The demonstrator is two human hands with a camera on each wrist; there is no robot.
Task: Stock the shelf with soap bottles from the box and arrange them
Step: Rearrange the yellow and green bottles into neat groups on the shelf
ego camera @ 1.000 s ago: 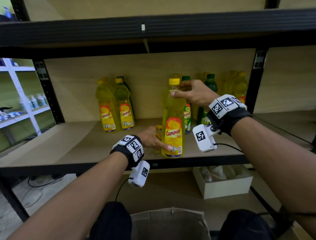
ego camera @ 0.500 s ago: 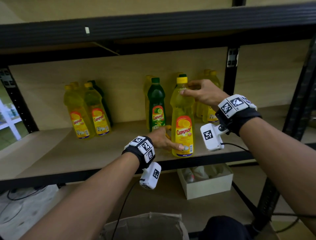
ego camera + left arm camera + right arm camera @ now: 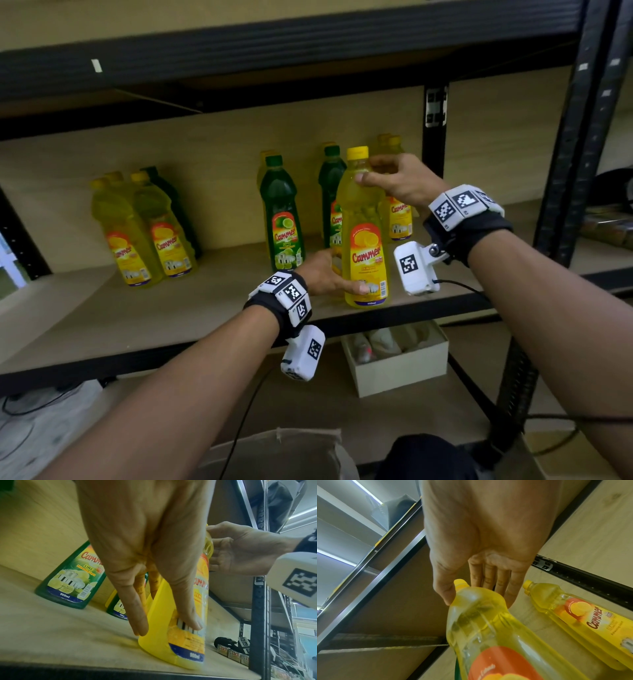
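A yellow soap bottle (image 3: 364, 240) with an orange label stands upright at the front edge of the wooden shelf (image 3: 137, 315). My left hand (image 3: 337, 274) grips its base, thumb on the front label and fingers round the back. My right hand (image 3: 371, 169) holds its shoulder just under the yellow cap. The left wrist view shows the left hand (image 3: 154, 561) around the bottle's base (image 3: 180, 635), and the right hand (image 3: 240, 550) higher up. From the right wrist, the right hand (image 3: 476, 592) wraps the bottle's neck (image 3: 488, 628).
Two green bottles (image 3: 282, 219) (image 3: 330, 192) stand behind the held one. Yellow bottles are grouped at the left (image 3: 130, 233) and back right (image 3: 399, 219). A black upright (image 3: 435, 137) is at the back right. A white box (image 3: 397, 370) sits below, a cardboard box (image 3: 291, 452) at my knees.
Both hands have moved the yellow bottle to the right along the shelf's front edge, past the first green bottle. My view has followed it rightward.
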